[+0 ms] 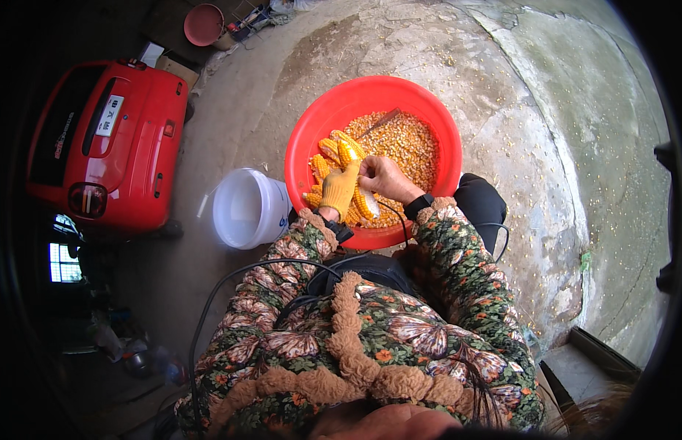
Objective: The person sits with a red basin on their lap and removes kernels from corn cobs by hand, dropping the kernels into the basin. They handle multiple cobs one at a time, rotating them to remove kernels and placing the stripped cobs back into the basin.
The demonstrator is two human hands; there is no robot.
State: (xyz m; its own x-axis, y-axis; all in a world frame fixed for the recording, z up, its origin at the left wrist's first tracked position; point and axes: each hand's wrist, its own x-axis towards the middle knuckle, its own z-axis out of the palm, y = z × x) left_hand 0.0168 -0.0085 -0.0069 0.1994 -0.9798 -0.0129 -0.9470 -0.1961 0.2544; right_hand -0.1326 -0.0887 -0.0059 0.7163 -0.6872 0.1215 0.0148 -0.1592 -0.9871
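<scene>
Reaching into a red basin (298,143) at twelve o'clock in the head view, both hands met over the maize. The left hand (339,191), in a yellow glove, was curled, gripping a partly stripped cob (367,205) whose pale patch showed toward six o'clock of the basin. The right hand (391,180), ungloved, came in from four o'clock with its fingertips bent against the glove; whether they pinched anything I could not tell. More cobs (321,169) lay piled toward nine o'clock inside the basin, and loose kernels (410,150) spread toward one o'clock. A white bucket (273,205) stood just beside the basin at eight o'clock.
</scene>
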